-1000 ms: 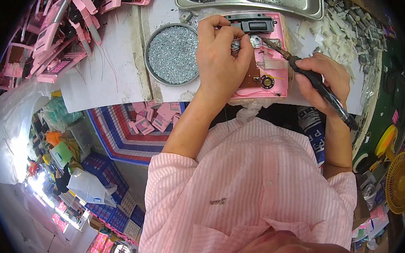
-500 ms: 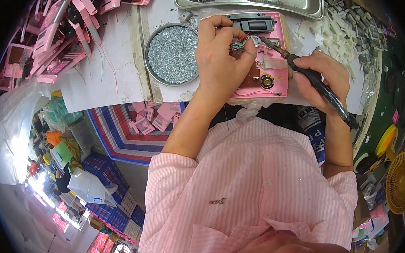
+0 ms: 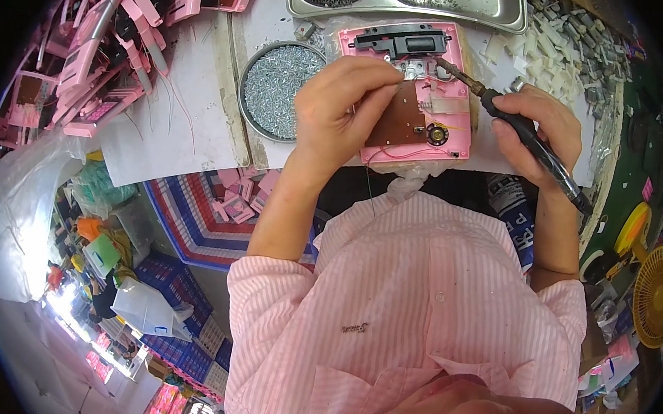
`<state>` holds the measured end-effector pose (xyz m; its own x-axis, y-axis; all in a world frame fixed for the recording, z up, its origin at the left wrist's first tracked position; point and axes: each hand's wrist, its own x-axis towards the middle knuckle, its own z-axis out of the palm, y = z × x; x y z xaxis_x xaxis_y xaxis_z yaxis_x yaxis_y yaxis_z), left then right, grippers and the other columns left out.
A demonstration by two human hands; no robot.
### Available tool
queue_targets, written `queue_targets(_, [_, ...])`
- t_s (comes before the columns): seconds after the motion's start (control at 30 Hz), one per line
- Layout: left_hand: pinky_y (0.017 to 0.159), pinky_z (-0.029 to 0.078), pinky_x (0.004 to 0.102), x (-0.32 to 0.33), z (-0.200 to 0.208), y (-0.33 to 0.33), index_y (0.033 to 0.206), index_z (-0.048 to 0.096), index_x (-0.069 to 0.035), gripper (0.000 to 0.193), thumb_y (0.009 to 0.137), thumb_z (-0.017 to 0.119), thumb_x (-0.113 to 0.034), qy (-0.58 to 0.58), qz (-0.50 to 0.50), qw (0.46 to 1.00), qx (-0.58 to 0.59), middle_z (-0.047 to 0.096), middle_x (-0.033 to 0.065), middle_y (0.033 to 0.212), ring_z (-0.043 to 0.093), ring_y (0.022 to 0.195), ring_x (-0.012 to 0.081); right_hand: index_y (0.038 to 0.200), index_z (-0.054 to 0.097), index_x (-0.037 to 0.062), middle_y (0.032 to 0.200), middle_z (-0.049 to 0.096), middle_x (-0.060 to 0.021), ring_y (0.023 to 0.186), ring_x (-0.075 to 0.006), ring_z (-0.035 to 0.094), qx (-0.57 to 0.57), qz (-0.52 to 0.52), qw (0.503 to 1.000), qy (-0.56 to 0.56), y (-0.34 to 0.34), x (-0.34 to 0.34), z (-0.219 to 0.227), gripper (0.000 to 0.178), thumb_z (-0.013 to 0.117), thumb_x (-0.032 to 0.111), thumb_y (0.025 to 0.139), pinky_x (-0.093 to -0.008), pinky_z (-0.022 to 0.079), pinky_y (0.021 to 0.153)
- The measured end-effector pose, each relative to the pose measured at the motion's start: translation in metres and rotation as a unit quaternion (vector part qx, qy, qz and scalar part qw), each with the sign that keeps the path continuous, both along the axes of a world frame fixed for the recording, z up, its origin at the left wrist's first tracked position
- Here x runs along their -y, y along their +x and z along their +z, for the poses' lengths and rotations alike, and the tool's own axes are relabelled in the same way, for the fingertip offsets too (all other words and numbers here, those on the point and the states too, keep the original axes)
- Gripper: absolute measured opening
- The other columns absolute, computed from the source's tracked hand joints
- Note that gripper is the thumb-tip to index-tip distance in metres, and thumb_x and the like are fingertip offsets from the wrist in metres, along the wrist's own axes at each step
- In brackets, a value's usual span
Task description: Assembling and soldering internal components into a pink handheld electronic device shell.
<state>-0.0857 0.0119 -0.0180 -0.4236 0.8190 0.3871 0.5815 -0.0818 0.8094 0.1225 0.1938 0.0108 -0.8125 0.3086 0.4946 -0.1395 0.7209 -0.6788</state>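
A pink plastic casing point(image 3: 461, 131) lies open on the bench in front of me. In it sit a black plastic part point(image 3: 413, 43), a brown circuit board point(image 3: 397, 124), a small round speaker point(image 3: 437, 134) and thin wires. My left hand point(image 3: 339, 105) is closed in a pinch above the board's left edge; its fingertips hide what they hold, if anything. My right hand point(image 3: 545, 129) is wrapped round the dark handle of a soldering iron point(image 3: 529, 139). The iron's tip points left, at the metal parts point(image 3: 416, 69) just below the black part.
Left of the casing stands a round tin point(image 3: 282, 90) of small screws. A metal tray point(image 3: 464, 16) lies at the back. Pink casings point(image 3: 90, 63) are heaped at the left, white and grey parts point(image 3: 557, 58) at the right. A striped bag point(image 3: 194, 221) of pink pieces hangs below the bench.
My left hand has drawn back left and down from the wires, uncovering the black part and more of the board. The soldering iron has shifted slightly right.
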Motion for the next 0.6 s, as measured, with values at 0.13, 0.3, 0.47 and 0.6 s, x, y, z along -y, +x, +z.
queue_targets(0.13, [0.069, 0.049, 0.0373, -0.013, -0.002, 0.009, 0.088, 0.072, -0.005, 0.013, 0.076, 0.078, -0.006, -0.030, 0.025, 0.999, 0.016, 0.063, 0.0072, 0.092, 0.061, 0.080, 0.0259, 0.102, 0.070, 0.0032, 0.073, 0.065, -0.0082, 0.058, -0.0198, 0.059, 0.009, -0.001, 1.000, -0.001, 0.001, 0.000, 0.002, 0.026, 0.078, 0.008, 0.078, -0.0293, 0.043, 0.053])
queue_targets(0.3, [0.074, 0.040, 0.0420, -0.024, -0.012, 0.007, 0.081, 0.070, -0.009, 0.012, 0.073, 0.078, -0.013, -0.035, 0.072, 0.979, -0.187, 0.053, 0.0081, 0.094, 0.052, 0.086, 0.0286, 0.102, 0.071, 0.0049, 0.074, 0.066, -0.0084, 0.060, -0.0216, 0.061, 0.029, 0.000, 1.000, 0.005, 0.001, 0.000, 0.001, 0.026, 0.078, 0.009, 0.078, -0.0301, 0.046, 0.055])
queue_targets(0.47, [0.075, 0.039, 0.0429, -0.025, -0.018, 0.006, 0.077, 0.069, -0.010, 0.010, 0.072, 0.076, -0.013, -0.064, 0.080, 0.977, -0.187, 0.053, 0.0087, 0.094, 0.051, 0.088, 0.0295, 0.103, 0.071, 0.0060, 0.078, 0.068, -0.0088, 0.064, -0.0237, 0.065, 0.070, 0.016, 0.997, 0.006, -0.004, 0.000, 0.004, 0.027, 0.077, 0.008, 0.076, -0.0313, 0.049, 0.058])
queue_targets(0.6, [0.075, 0.039, 0.0431, -0.027, -0.017, 0.005, 0.076, 0.068, -0.010, 0.009, 0.071, 0.076, -0.013, -0.059, 0.079, 0.979, -0.179, 0.053, 0.0091, 0.094, 0.051, 0.088, 0.0301, 0.103, 0.070, 0.0056, 0.082, 0.070, -0.0097, 0.068, -0.0248, 0.067, 0.065, 0.022, 0.998, 0.008, -0.009, 0.000, 0.000, 0.027, 0.076, 0.006, 0.077, -0.0317, 0.051, 0.060])
